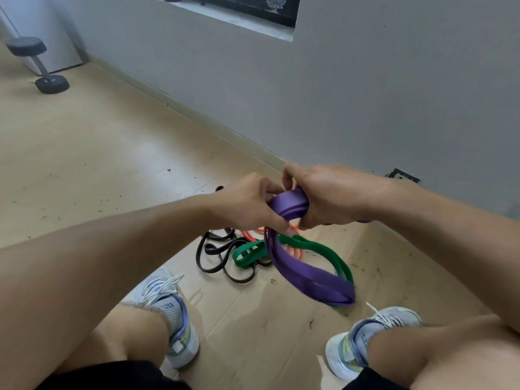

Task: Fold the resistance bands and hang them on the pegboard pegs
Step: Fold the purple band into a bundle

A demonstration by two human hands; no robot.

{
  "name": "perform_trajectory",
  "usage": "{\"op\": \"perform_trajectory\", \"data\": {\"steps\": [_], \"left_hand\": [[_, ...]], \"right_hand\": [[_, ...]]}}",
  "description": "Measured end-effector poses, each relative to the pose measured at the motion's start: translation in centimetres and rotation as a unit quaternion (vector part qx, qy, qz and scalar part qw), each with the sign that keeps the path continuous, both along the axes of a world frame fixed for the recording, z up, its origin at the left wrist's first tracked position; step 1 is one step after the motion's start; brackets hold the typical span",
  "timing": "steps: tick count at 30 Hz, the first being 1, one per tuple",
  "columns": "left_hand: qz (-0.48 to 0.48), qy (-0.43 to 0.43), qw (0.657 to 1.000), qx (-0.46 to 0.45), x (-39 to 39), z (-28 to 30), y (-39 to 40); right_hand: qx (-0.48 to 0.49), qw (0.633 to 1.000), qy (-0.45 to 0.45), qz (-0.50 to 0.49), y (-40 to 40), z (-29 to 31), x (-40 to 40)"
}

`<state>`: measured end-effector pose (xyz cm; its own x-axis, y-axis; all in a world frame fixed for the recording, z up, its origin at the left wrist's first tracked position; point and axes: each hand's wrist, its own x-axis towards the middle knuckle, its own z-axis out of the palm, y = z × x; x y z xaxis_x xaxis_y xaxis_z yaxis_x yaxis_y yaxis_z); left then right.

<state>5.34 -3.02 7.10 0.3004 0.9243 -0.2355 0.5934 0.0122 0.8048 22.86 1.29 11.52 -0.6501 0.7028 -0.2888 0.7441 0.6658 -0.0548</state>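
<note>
Both hands pinch the purple band [306, 271] together: left hand [247, 204] and right hand [332, 195] curled tight around its stacked loops; best to keep layers flush before doubling again.

Head view: worn on the head, faces forward and down, close over both hands, floor and wall beyond.
Shared: single view.

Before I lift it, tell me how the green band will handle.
Likely floppy: the green band lies in loose curves on the floor. Probably light, being a thin flat strip. It may snag, since it crosses the black band and orange band.
</note>
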Motion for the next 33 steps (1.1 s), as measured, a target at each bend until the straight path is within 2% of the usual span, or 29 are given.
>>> {"op": "perform_trajectory", "data": {"steps": [3,6,9,13,16,18,20,22,25,27,30,31,33], "left_hand": [[-0.001,0.018,1.000,-0.007,0.0,0.4,-0.1],[-0.004,0.064,0.998,0.006,0.2,0.1,-0.2],[-0.011,0.116,0.993,0.016,0.0,-0.2,-0.4],[0.042,0.067,0.997,0.010,-0.5,-0.4,-0.5],[0.050,0.096,0.992,0.060,-1.0,0.1,-0.2],[0.048,0.087,0.993,0.063,-1.7,0.3,-0.2],[0.055,0.069,0.995,0.047,-2.6,0.1,-0.2],[0.065,0.026,0.997,0.021,-3.4,-0.1,-0.4],[0.059,-0.080,0.995,-0.015,-4.0,0.0,-0.7],[0.059,-0.100,0.993,-0.031,-4.0,-0.1,-0.7],[0.065,-0.079,0.994,-0.033,-3.5,-0.6,-0.6],[0.066,-0.081,0.994,-0.034,-3.2,-0.7,-0.6],[0.062,-0.095,0.993,-0.030,-2.6,-0.8,-0.8]], "right_hand": [[-0.057,0.998,-0.002,-0.015,0.4,-0.1,0.4],[-0.057,0.998,0.010,-0.007,0.4,-0.2,0.5],[0.004,0.999,0.025,0.021,0.0,-0.5,0.1],[0.087,0.994,0.042,0.058,-0.2,-1.0,-0.6],[0.125,0.988,0.054,0.069,0.6,-1.2,-0.3],[0.096,0.994,0.049,0.033,1.4,-1.4,0.4],[-0.015,0.993,0.102,-0.057,2.2,-1.5,1.2],[-0.125,0.960,0.208,-0.140,3.2,-2.0,2.1],[-0.310,0.868,0.326,-0.211,3.3,-2.8,3.1],[-0.401,0.808,0.373,-0.218,2.8,-3.5,2.8],[-0.440,0.728,0.480,-0.216,2.0,-3.5,1.4],[-0.440,0.717,0.498,-0.212,1.8,-3.3,1.0],[-0.420,0.729,0.507,-0.189,1.2,-3.0,0.3]]}}
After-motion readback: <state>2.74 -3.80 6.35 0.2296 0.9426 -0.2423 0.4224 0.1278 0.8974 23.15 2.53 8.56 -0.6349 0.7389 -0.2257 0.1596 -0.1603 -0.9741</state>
